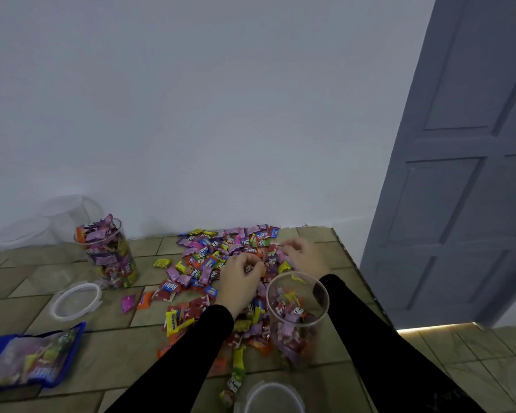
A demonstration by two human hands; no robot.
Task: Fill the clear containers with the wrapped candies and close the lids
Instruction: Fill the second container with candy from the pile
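A spread of wrapped candies (209, 257) in purple, red, yellow and blue lies on the tiled surface by the wall. My left hand (241, 278) rests on the pile, its fingers curled around a few candies. My right hand (303, 254) is further back on the pile, fingers bent and gathering candies. An open clear container (298, 320), partly filled, stands just in front of my hands. A second clear container (109, 254), heaped full and without a lid, stands at the left. One clear lid (76, 299) lies beside it; another lid (273, 397) is at the bottom edge.
Empty clear containers (63, 216) stand against the white wall at the far left. A blue candy bag (27, 356) lies at the lower left. The surface's edge runs along the right, beside a grey door (465, 162) and a lower tiled floor (474, 353).
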